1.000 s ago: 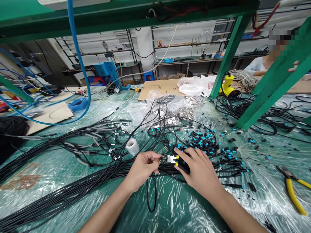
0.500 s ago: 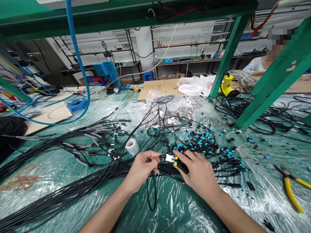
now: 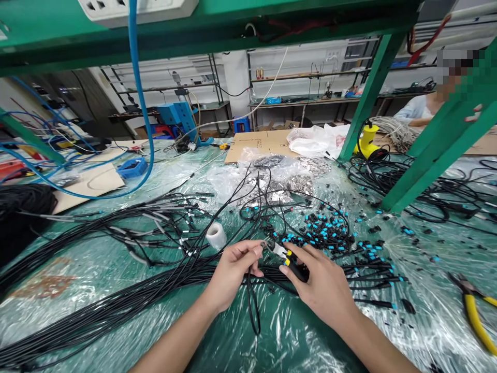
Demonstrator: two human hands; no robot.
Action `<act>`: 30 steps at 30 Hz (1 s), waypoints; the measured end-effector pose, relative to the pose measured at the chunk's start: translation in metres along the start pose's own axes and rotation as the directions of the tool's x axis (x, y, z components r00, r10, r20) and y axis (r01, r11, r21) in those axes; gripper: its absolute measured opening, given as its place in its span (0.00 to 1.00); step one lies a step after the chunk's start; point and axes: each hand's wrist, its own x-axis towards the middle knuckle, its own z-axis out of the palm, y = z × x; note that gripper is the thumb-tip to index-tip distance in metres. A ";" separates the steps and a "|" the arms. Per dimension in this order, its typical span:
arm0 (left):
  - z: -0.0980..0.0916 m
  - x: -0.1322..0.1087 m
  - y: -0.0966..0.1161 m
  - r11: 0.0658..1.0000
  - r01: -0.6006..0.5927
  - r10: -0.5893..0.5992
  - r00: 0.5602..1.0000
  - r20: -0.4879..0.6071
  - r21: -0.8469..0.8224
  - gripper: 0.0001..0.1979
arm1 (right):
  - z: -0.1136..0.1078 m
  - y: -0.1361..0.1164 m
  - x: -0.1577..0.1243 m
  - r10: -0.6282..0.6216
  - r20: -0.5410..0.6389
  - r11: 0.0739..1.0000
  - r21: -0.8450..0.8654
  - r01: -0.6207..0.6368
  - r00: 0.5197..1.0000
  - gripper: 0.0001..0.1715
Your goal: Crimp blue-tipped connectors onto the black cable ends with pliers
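Between thumb and fingers, my left hand (image 3: 237,269) pinches a black cable (image 3: 254,305), whose loop hangs below the hand. My right hand (image 3: 324,277) is wrapped round pliers (image 3: 295,267) with black and yellow handles. The jaws of the pliers point left and meet the cable end at my left fingertips; the exact contact is too small to make out. Under and behind both hands runs a thick bundle of black cables (image 3: 155,300). Black and blue connector pieces (image 3: 326,228) lie heaped just beyond my right hand.
A white roll (image 3: 216,236) stands behind my left hand. Second pliers with yellow handles (image 3: 476,318) lie at the right. Metal parts in plastic (image 3: 287,186) sit farther back. A green post (image 3: 423,160) rises at the right, and a blue hose (image 3: 142,93) hangs at the left.
The view has shifted slightly, so the scene sits a little lower and farther right. The pliers in my right hand are tilted more steeply, with both hands still holding on.
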 end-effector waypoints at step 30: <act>0.003 -0.002 -0.009 0.999 -0.037 0.035 0.998 0.051 0.036 0.11 | 0.007 0.001 -0.001 -0.079 -0.025 0.987 -0.144 0.074 0.997 0.30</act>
